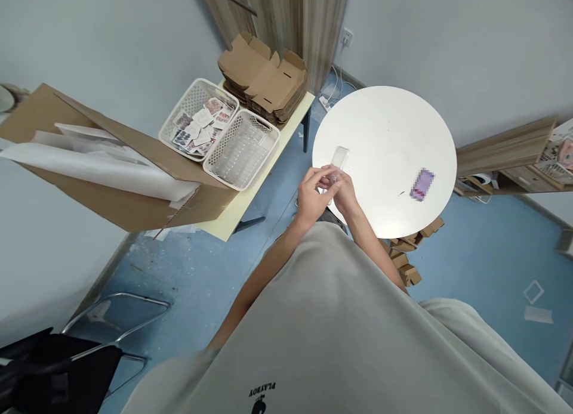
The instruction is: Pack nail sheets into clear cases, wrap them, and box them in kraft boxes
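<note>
Over the near left edge of the white round table (389, 157), a small clear plastic case (341, 157) is between my two hands. Its see-through far end sticks out past my fingers and looks like a raised lid or one half of the case. My left hand (313, 193) is closed, with fingertips pinching the near part of the case. Wrapped round the case from the other side is my right hand (344, 192), also closed. My fingers overlap and hide the middle of the case, so I cannot tell what is inside.
On the yellow table (242, 208) stand a white basket (168, 130) of printed packets, another basket (274, 141) of clear plastic cases, stacked flat cardboard boxes (268, 74) and a large open carton (210, 202). A blurred purple item (422, 184) lies on the round table. A chair (58, 366) stands lower left.
</note>
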The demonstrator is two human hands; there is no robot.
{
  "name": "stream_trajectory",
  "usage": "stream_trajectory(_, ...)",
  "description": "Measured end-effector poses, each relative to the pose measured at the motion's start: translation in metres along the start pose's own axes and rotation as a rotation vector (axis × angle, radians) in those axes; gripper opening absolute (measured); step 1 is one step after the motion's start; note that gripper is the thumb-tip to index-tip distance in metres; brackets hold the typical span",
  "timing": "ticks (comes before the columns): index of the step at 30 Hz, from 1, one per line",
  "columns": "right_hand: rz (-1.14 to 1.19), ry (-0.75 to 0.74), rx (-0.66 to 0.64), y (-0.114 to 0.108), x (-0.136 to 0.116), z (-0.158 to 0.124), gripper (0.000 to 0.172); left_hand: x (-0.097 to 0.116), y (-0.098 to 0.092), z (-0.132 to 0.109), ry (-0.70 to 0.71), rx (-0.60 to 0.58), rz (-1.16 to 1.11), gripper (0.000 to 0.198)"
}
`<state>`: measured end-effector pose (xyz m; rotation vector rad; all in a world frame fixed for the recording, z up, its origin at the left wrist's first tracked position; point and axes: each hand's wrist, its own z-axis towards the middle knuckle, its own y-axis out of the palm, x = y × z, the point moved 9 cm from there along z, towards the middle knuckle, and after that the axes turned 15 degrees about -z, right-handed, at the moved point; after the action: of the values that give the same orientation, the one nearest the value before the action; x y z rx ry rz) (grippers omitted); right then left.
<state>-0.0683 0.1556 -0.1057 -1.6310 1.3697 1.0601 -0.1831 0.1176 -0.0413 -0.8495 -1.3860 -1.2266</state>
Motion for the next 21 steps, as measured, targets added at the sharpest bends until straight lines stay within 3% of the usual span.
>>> stream_trajectory(4, 0.173, 0.043, -0.064, 0.015, 0.017, -0.001, 0.046, 0.005, 0.009, -0.005, 0.041, -0.007, 0.145, 0.035)
stream_trajectory(8, 0.106, 0.054, -0.043, 0.008, 0.018, -0.002, 0.041, -0.005, 0.002, -0.004, -0.05, 0.018, 0.051, 0.035)
stream_trajectory(16, -0.185, 0.013, 0.048, -0.031, -0.001, -0.001, 0.05, -0.075, -0.046, 0.0, -0.524, 0.195, -0.442, 0.034)
stream_trajectory(21, -0.431, -0.137, 0.045, -0.007, -0.019, -0.015, 0.047, -0.105, -0.047, -0.008, -0.669, 0.204, -0.522, 0.033)
